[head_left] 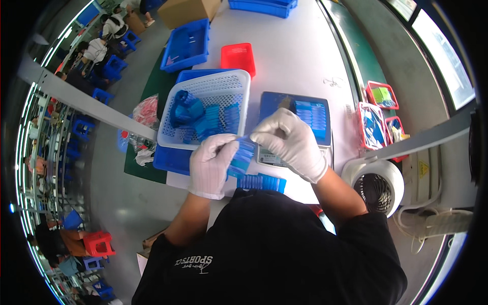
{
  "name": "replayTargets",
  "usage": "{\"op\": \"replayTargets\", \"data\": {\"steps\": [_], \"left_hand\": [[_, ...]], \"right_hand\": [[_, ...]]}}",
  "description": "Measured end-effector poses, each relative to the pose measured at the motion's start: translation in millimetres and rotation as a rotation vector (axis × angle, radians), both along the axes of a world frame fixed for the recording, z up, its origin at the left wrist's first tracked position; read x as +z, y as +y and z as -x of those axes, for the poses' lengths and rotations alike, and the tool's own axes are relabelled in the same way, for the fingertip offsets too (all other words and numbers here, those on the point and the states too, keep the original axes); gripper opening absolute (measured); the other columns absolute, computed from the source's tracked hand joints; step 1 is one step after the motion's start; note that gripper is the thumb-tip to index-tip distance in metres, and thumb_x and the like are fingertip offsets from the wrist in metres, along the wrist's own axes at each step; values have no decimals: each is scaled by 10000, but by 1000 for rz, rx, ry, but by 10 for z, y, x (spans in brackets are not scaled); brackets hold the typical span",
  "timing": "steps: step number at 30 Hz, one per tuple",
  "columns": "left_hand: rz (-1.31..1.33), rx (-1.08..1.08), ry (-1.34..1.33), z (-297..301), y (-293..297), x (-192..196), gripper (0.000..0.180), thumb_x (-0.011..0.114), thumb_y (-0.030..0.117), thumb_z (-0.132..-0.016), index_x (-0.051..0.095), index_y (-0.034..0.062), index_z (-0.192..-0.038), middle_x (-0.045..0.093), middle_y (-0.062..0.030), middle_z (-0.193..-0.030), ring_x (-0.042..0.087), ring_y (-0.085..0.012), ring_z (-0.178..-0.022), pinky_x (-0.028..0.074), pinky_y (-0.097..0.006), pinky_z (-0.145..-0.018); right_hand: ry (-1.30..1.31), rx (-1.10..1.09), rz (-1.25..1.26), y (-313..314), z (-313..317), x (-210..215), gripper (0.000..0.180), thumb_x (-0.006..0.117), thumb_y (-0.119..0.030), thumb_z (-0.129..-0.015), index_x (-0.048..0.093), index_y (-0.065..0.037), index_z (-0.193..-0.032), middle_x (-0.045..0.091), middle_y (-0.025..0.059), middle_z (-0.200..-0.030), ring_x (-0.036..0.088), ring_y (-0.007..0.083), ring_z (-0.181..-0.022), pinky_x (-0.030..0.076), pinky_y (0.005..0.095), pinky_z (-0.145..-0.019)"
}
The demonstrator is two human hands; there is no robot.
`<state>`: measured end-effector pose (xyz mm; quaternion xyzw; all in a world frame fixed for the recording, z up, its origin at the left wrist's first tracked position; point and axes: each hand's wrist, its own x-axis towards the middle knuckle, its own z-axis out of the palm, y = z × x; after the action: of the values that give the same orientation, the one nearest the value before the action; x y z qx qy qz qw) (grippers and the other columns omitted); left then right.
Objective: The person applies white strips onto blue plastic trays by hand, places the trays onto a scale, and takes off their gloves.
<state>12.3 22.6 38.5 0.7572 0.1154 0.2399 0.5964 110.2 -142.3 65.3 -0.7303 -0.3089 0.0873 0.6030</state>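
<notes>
While both white-gloved hands meet over the white table (300, 61), the left hand (212, 163) has its fingers curled shut around a strip of blue plastic parts (243, 156), and the right hand (291, 142) pinches the strip's upper end between thumb and fingertips. Just beyond the left fingers stands a white perforated basket (213, 86) of more blue parts. Past the right fingers lies a blue tray (320, 116) of strips, and another blue strip (262, 182) rests just beneath both hands.
</notes>
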Motion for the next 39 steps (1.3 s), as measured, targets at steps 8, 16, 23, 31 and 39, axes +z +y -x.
{"op": "replayTargets", "data": {"steps": [8,16,23,31,39], "left_hand": [[-22,-63,-9,36,-57,40,310,621,-20,-834,593,-24,-1143,655,-65,-912,585,-90,-789,480,-214,-739],[261,131,-49,-5,35,53,496,589,23,-889,437,-5,-1360,609,-38,-888,528,-78,-752,447,-215,-726],[413,33,69,59,-12,123,433,588,46,-903,488,-4,-1321,594,-59,-1214,552,-78,-878,450,-215,-798],[403,-53,97,130,-48,142,441,548,-8,-887,480,-22,-1322,583,-66,-1240,551,-74,-878,448,-215,-823],[368,-76,142,119,-49,128,434,547,8,-897,475,-27,-1324,582,-71,-1241,549,-74,-884,446,-219,-836]], "right_hand": [[-16,23,20,5,68,-18,104,711,-96,-790,634,-37,-751,556,50,-782,531,141,-654,438,269,-610],[614,-4,-217,-143,9,35,165,698,-169,-824,639,-15,-831,578,-7,-732,488,52,-640,393,208,-586],[749,74,-151,-95,129,-49,174,725,-138,-810,615,-4,-826,596,12,-705,482,59,-585,373,194,-541],[630,163,-65,-176,126,-140,169,693,-136,-835,651,27,-849,646,46,-800,558,95,-743,451,234,-697],[670,106,-98,-141,210,-119,184,710,-151,-825,648,21,-846,628,34,-777,548,89,-723,446,235,-677]]}}
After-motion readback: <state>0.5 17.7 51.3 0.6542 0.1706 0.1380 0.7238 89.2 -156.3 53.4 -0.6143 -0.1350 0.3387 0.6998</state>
